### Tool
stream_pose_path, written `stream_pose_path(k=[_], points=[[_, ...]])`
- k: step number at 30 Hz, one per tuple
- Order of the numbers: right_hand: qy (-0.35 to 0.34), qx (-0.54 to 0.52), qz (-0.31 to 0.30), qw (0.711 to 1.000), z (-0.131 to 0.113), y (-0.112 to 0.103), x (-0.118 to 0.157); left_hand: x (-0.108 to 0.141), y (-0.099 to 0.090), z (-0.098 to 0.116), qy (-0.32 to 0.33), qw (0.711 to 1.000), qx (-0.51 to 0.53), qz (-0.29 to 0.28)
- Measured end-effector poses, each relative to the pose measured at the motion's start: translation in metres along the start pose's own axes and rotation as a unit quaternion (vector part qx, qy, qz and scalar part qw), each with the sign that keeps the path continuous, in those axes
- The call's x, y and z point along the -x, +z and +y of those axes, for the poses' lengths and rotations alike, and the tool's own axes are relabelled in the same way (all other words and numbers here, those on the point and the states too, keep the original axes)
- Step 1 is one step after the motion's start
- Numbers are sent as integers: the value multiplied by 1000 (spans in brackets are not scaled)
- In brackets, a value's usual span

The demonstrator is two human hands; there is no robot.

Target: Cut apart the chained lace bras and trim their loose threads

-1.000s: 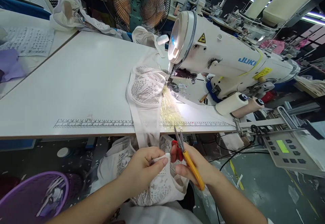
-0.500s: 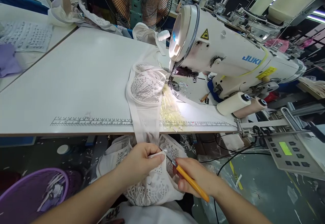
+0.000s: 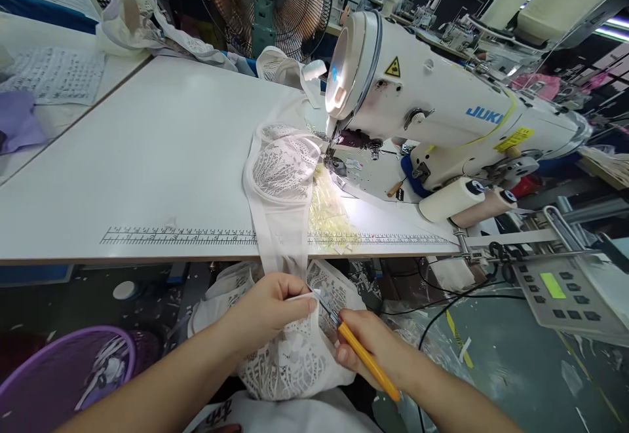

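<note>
My left hand point(image 3: 285, 302) is closed in a pinch on the edge of a white lace bra point(image 3: 287, 367) that hangs over my lap. In my right hand point(image 3: 366, 344) is an orange-handled seam ripper point(image 3: 369, 361), its thin metal end pointing up and left to the fabric beside my left fingertips. The exact tip is hard to make out against the cloth. Another white lace bra section point(image 3: 282, 168) lies on the table, joined by a white band point(image 3: 282, 243) that runs over the front edge down to my left hand.
A white sewing machine point(image 3: 417, 86) stands at the right of the white table point(image 3: 162, 151), with thread cones point(image 3: 452, 200) and a control panel point(image 3: 565, 292) nearby. A fan point(image 3: 263, 7) is behind. At lower left stands a purple basket point(image 3: 63, 348) holding scraps.
Both hands keep nearly the same place and the same hold. The seam ripper's handle end has shifted slightly left and down. The view has moved a little.
</note>
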State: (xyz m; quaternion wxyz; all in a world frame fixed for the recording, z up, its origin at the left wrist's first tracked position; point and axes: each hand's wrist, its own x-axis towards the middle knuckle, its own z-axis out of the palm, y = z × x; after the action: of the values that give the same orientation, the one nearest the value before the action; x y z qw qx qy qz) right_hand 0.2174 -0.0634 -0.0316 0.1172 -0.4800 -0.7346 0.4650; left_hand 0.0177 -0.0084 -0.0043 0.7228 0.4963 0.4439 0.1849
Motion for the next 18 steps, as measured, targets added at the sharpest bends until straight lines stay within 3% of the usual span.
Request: stream_pose_path(k=[6,12,18], points=[[14,-35,40,998,11,10,-2,3,-3,-5,6,1000,0,1],[-38,-52,155,986,-3,-2,4,10,-3,-6,38,999,-17,24],[-157,87,113,977,-19,12,7,19,-4,-6,47,996,15,75]])
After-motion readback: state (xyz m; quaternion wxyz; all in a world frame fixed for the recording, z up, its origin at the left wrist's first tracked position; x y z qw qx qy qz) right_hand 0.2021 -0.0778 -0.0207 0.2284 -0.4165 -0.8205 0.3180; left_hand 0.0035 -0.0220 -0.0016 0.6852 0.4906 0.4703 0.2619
